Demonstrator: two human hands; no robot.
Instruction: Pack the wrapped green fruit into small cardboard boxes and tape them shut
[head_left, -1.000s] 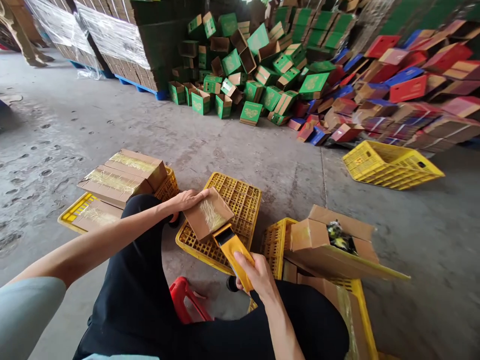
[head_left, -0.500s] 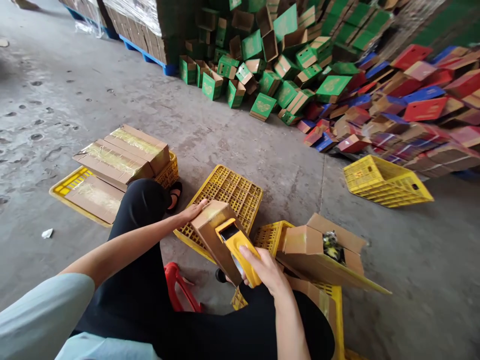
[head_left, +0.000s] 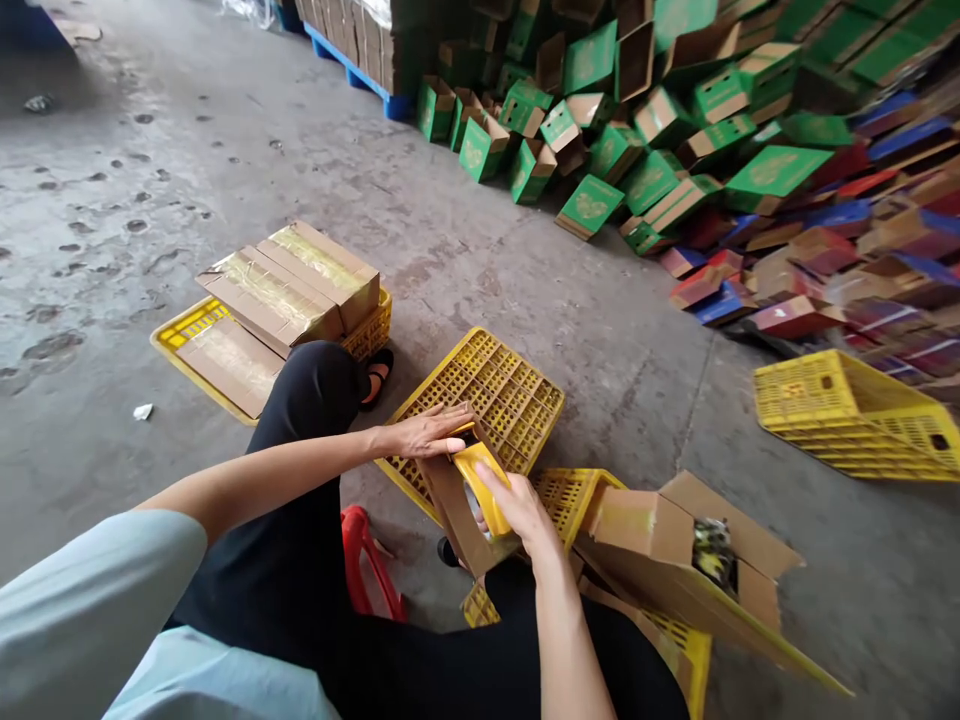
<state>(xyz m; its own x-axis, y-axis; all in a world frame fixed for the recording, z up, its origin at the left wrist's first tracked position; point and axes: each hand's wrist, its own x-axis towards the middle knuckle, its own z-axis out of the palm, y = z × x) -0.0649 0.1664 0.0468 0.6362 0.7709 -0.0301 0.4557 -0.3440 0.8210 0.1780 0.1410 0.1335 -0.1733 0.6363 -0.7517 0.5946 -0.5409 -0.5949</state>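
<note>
My right hand [head_left: 517, 505] is wrapped round a yellow tape dispenser [head_left: 486, 490] with a roll of tape in it. The dispenser's front end rests at the top of a brown cardboard box [head_left: 455, 505]. This box stands tilted between my knees, against an overturned yellow crate [head_left: 517, 390]. My left hand [head_left: 431, 432] lies flat on the box's upper end with its fingers stretched out, touching or very near the dispenser's tip. The tape's free end is hidden from me.
Taped boxes [head_left: 292, 280] lie on a yellow crate [head_left: 176, 330] to the left. An open carton [head_left: 660, 540] with dark packets sits at right. A red stool [head_left: 367, 560] is below. Green boxes [head_left: 592, 205] and red-blue boxes [head_left: 795, 315] are heaped behind; another yellow crate [head_left: 810, 400] stands right.
My left hand has slid right along the box's top to the dispenser's tip. The dispenser has tipped lower against the box. The whole view has shifted as my head turned left.
</note>
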